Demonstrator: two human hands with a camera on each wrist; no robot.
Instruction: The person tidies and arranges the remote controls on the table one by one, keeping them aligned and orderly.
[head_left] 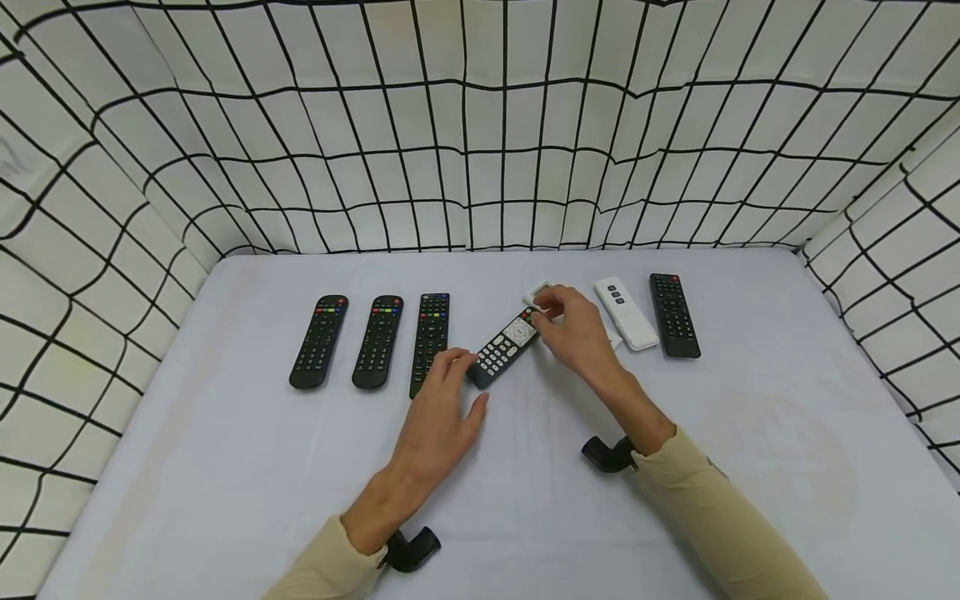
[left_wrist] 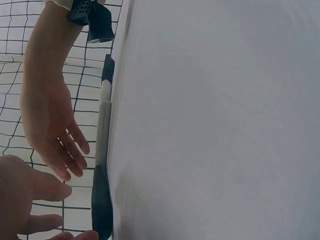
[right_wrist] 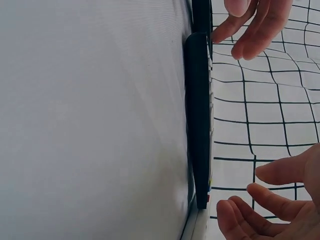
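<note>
A dark remote control with pale buttons (head_left: 504, 348) lies slanted on the white tabletop, between the two hands. Near its lower end is my left hand (head_left: 429, 429), thumb spread from the fingers; it partly covers the lower end of a slim black remote (head_left: 431, 327). My right hand (head_left: 577, 333) hovers by the slanted remote's upper end, over a white remote (head_left: 538, 292) that it mostly hides. Seen from the right wrist, the fingers of the right hand (right_wrist: 280, 200) are loosely bent and apart from the dark remote (right_wrist: 197, 115). Neither hand grips anything.
Two black remotes (head_left: 319, 342) (head_left: 378, 342) lie in the row at the left. To the right are a white remote (head_left: 627, 313) and another black one (head_left: 675, 317). Black wire grid (head_left: 480, 152) over white panels borders the table's back and sides.
</note>
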